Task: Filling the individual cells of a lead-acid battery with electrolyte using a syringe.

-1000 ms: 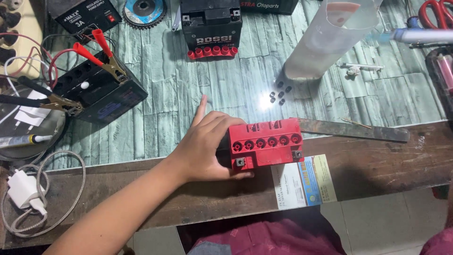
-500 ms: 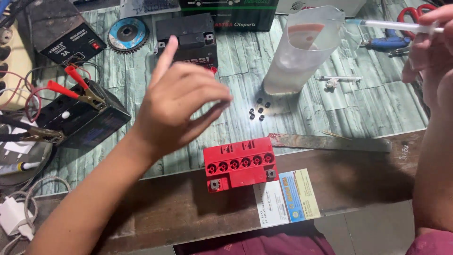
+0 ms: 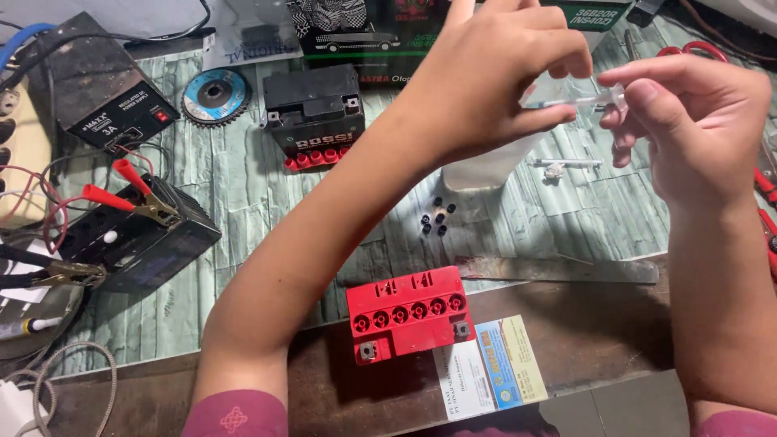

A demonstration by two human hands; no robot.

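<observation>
One clear syringe [image 3: 579, 100] is pinched between the left hand [image 3: 486, 77] and right hand [image 3: 696, 129] above the desk [image 3: 243, 194], where three batteries and six small black caps [image 3: 435, 217] are seen.

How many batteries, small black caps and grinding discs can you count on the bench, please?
Batteries: 3 (red-topped, black with red caps, black with clamps)
Small black caps: 6
Grinding disc: 1
Total: 10

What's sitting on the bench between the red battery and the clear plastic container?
In the head view, a cluster of small black caps lies between the red battery and the clear container, plus a flat metal strip's end.
</observation>
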